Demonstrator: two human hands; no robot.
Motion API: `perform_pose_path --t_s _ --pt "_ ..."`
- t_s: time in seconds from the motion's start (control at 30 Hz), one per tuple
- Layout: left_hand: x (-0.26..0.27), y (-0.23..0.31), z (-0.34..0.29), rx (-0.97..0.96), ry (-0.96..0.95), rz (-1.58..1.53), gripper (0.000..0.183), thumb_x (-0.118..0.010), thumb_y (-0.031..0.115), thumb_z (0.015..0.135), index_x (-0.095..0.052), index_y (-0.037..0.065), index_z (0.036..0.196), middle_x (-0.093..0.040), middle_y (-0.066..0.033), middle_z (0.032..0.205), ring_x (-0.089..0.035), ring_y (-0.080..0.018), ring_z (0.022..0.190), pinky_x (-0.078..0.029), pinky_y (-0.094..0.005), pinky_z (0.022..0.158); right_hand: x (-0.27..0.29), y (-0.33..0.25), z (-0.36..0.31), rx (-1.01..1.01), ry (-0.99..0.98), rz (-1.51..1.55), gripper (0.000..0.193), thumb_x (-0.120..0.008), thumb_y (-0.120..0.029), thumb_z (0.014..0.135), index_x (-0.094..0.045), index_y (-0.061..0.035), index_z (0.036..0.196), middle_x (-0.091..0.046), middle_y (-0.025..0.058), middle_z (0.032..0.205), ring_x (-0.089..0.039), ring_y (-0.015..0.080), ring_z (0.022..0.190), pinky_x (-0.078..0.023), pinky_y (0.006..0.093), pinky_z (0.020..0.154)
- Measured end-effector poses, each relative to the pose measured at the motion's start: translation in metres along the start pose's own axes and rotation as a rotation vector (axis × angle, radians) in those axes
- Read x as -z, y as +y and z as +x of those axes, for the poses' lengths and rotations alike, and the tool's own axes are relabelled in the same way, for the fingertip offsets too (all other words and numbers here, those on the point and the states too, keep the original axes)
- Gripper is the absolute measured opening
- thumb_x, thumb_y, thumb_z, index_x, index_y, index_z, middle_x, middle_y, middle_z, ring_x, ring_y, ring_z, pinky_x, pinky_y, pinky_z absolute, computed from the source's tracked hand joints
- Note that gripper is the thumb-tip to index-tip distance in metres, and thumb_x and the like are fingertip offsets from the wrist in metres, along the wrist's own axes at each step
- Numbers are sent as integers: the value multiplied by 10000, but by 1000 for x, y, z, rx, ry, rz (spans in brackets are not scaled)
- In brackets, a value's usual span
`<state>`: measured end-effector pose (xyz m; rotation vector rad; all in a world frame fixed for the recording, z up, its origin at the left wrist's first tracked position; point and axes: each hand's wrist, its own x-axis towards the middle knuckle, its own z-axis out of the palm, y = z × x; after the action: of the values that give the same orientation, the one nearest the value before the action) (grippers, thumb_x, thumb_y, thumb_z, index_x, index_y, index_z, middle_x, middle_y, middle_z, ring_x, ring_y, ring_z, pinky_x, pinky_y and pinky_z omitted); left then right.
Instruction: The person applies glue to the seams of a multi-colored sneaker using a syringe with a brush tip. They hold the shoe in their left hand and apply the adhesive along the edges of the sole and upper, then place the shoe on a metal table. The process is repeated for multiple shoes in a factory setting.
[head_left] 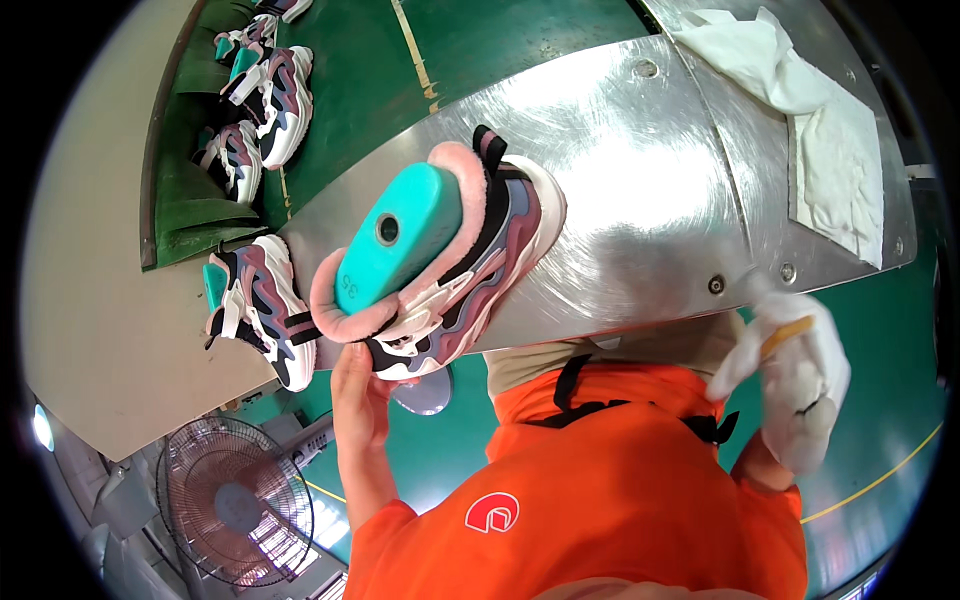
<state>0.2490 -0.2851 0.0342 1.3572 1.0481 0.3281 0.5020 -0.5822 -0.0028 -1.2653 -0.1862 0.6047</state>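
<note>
A chunky sneaker [480, 270] in white, black, mauve and blue, with a fluffy pink collar, lies tilted on the metal table [620, 200]. A turquoise shoe last [400, 235] with a round hole fills its opening. My bare left hand [365, 395] grips the sneaker's near end from below, fingers partly hidden under it. Off the table's near edge, right of the sneaker, my right hand [800, 385] wears a white glove. Its fingers are closed around a slim tool with an orange-yellow handle [787, 336]; motion blurs its far end, so its kind is unclear.
Another such sneaker [265, 305] stands at left beside a tan board [110, 300]. Several more sneakers [285, 105] sit along a green flap-edged rack [190, 215]. A crumpled white cloth [840, 160] lies on the table's far right. A fan [235, 505] stands lower left.
</note>
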Motion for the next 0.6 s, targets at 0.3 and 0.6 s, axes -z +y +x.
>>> perform_pose_path --t_s 0.3,0.6 --pt "1 -1 1 7 -11 -13 465 -443 311 1022 -462 -50 1315 -621 -160 1199 -674 -244 965 -585 -365 749 -50 29 45 -139 -619 686 867 -695 -19 516 -398 137 1315 -585 168 936 -627 249 876 -549 354 823" --pt "-2 -2 -3 5 6 -33 450 -448 290 1021 -462 -53 1312 -622 -162 1192 -673 -240 969 -585 -359 753 -53 42 50 -123 -664 696 913 -765 -8 500 -397 126 1325 -580 166 979 -621 239 904 -537 340 815"
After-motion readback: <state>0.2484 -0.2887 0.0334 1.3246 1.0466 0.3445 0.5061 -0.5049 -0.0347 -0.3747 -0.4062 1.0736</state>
